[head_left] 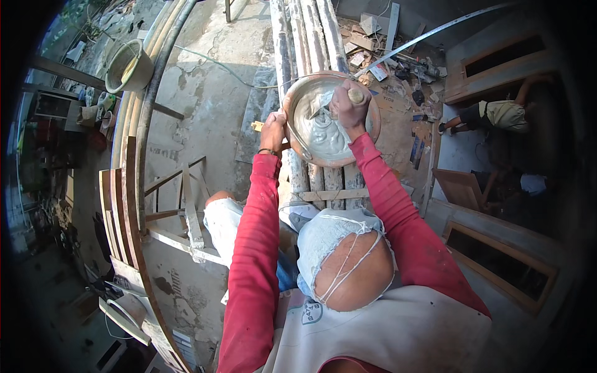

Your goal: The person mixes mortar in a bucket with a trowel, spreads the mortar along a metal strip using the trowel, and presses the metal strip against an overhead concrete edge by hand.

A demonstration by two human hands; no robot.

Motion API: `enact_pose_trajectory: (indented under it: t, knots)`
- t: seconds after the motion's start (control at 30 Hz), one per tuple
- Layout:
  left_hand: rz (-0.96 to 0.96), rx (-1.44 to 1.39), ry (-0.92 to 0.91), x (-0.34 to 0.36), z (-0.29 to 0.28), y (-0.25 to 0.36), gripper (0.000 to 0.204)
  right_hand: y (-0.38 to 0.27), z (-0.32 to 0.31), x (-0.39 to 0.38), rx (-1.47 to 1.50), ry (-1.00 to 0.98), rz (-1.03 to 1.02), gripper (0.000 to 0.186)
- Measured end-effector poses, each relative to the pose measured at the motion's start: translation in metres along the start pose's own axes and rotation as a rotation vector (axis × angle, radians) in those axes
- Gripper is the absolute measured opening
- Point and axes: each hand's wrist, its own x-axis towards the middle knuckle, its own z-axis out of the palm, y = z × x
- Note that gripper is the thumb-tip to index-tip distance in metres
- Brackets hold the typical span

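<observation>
Bowl [375, 121] of grey paste [329, 142] over poles [316, 37];
left hand [272, 132] clamps the bowl; right hand [348, 107] clamps a knob [356, 96]; concrete floor [205, 124]; rubble [367, 46] beyond.

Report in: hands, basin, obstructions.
Left hand at left rim of basin, exact grip unclear. Right hand closed on wooden-handled trowel, over grey mix. Basin above poles; nothing seen blocking hands.

Remotely, I count two hands [349, 107], one basin [375, 118], four central poles [315, 37], one far-left bucket [142, 76].
</observation>
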Motion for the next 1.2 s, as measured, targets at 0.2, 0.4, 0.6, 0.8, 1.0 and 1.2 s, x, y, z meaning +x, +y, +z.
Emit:
enact_pose_trajectory:
  t: [0.2,0.4,0.6,0.8,1.0,1.2]
  knots:
    - [0.004,0.025,0.003,-0.008,-0.016,0.007,0.033,-0.124,-0.039,-0.014,0.431,-0.035,0.106,0.022]
    - [0.043,0.056,-0.055,0.019,0.0,-0.013,0.032,-0.009,-0.019,-0.016,-0.046,0.071,0.103,0.023]
    - [0.009,0.024,-0.017,-0.009,-0.011,0.006,0.035,-0.087,0.04,0.02,0.124,-0.033,-0.138,0.027]
    - [0.003,0.024,-0.045,0.006,0.005,-0.004,0.034,0.011,-0.032,0.004,-0.442,0.129,-0.3,0.025]
    - [0.019,-0.016,-0.018,-0.006,-0.012,0.005,0.031,-0.129,-0.042,-0.014,0.24,-0.025,0.017,0.028]
    - [0.082,0.082,-0.051,0.021,-0.004,-0.012,0.029,-0.024,-0.024,-0.006,-0.275,-0.11,-0.171,0.022]
